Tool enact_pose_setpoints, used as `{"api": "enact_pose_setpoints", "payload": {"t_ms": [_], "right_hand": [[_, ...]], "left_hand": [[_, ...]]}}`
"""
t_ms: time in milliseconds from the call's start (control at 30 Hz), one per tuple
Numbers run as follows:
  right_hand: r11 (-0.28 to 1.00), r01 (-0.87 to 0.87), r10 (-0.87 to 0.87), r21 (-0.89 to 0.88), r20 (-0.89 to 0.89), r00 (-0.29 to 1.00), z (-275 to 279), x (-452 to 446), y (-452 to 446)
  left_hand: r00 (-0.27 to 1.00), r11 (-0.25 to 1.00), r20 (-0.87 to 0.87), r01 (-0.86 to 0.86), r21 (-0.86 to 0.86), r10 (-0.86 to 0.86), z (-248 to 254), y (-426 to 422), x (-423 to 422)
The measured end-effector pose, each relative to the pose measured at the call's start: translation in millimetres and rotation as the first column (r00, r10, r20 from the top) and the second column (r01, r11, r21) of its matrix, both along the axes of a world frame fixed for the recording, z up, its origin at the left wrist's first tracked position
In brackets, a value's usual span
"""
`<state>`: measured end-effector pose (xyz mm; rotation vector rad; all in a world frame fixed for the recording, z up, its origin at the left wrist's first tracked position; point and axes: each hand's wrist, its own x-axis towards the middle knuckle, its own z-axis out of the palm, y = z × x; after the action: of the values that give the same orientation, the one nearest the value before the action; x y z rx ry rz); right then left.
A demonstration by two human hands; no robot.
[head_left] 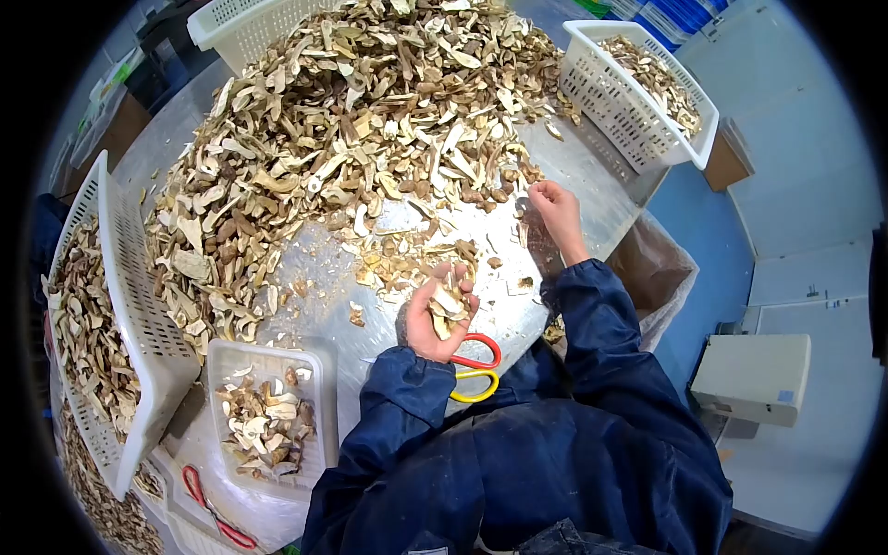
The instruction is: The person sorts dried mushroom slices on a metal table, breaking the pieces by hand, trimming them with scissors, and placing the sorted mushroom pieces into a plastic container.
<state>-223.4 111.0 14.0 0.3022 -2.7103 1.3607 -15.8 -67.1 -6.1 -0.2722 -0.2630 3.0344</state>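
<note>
My left hand (428, 322) is turned palm up near the table's front edge, its fingers curled around several pale dried mushroom slices (450, 303). Further right, my right hand (559, 218) has its fingers pinched together at the edge of the big heap of dried mushroom slices (370, 139). What sits in that pinch, if anything, is too small to make out. Beside my left wrist lie scissors with one red and one yellow handle (476, 374); their blades are mostly hidden. Small crumbs and broken bits (393, 264) are scattered between the heap and my left hand.
A white basket (622, 129) of slices stands at the back right, another basket (139, 324) at the left. A shallow tray (326, 407) holds mushroom pieces. Red-handled scissors (215, 513) lie at the lower left. A lined bin (668, 277) stands right of the metal table (592, 166).
</note>
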Motion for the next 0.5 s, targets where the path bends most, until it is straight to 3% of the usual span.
{"api": "enact_pose_setpoints", "payload": {"t_ms": [133, 267, 367, 400, 467, 500], "right_hand": [[0.992, -0.010, 0.015, 0.123, -0.036, 0.999, 12.9, 1.2, -18.0], [0.916, 0.013, 0.018, 0.400, -0.074, 0.997, 15.9, 0.9, -40.9], [0.923, -0.041, 0.086, 0.384, -0.102, 0.991, -1.1, 0.7, -34.7], [0.983, -0.086, 0.076, 0.160, 0.065, 0.995, 0.5, 2.7, -30.9], [0.953, -0.045, 0.163, -0.299, 0.380, 0.910, 11.8, 10.2, -13.3], [0.749, -0.066, 0.443, -0.659, 0.424, 0.790, 18.2, 12.3, 4.9]], "left_hand": [[1.000, 1.000, -0.006, 0.010, 0.018, -0.010, -0.5, -0.2, -0.2], [1.000, 1.000, 0.009, 0.010, 0.000, -0.010, -0.5, -0.5, 0.1], [1.000, 1.000, 0.000, 0.005, -0.005, -0.005, 0.6, 0.0, 0.3], [1.000, 1.000, 0.003, 0.006, -0.004, -0.006, 0.5, -0.2, 0.6], [1.000, 1.000, 0.013, 0.006, -0.001, -0.006, 0.3, -0.5, 0.7], [1.000, 1.000, 0.011, 0.003, -0.003, -0.003, 0.0, -0.9, 0.4]]}}
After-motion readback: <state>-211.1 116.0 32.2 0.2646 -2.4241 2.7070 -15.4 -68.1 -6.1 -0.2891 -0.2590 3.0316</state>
